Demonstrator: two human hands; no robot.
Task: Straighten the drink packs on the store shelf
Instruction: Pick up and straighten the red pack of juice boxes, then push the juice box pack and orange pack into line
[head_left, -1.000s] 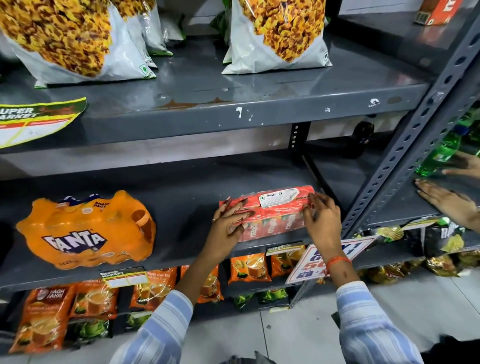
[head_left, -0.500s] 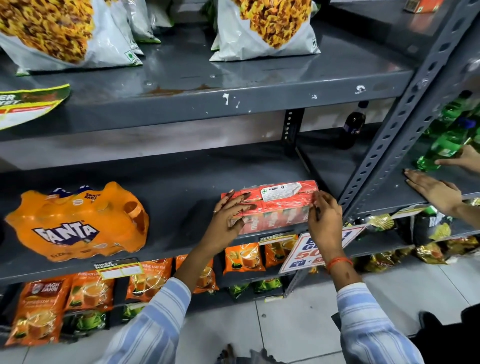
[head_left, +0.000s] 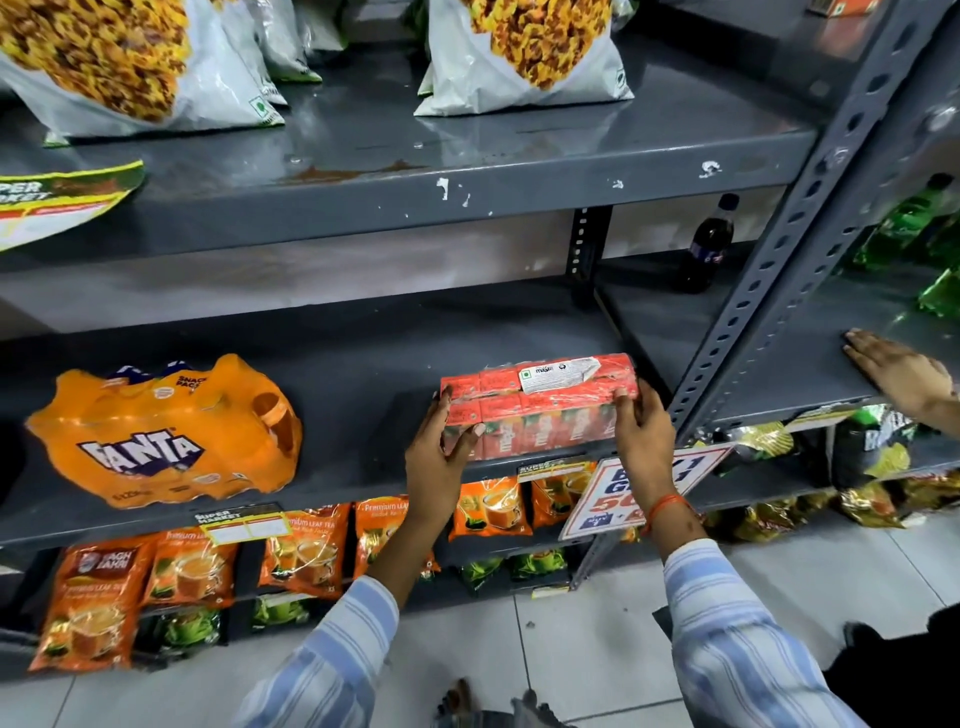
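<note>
Step in hand: squaring up the red drink pack (head_left: 540, 402) on the middle shelf (head_left: 337, 483); it looks close to parallel with the shelf's near edge, so this reads as the fine adjustment.

Red drink pack: a shrink-wrapped block of cartons lying at the near edge of the middle shelf, toward its right end, just left of the slotted upright (head_left: 769, 291).

Left hand (head_left: 441, 457): grip clamped on the pack's left end, thumb across the near face, fingers wrapped round the end.

Right hand (head_left: 641, 434): grip clamped on the pack's right end, fingertips on the top corner.

Fanta pack (head_left: 166, 431): well apart to the left on the same shelf, lying at a slant, untouched by either hand.

Next move, as a judgement: let go of the red pack once it sits flush, then reach left and turn the Fanta pack so it runs square with the shelf edge; being bulky and soft-wrapped, it likely wants both hands.

Other person: a hand (head_left: 898, 371) rests flat on the neighbouring shelf at right, clear of the work.
</note>
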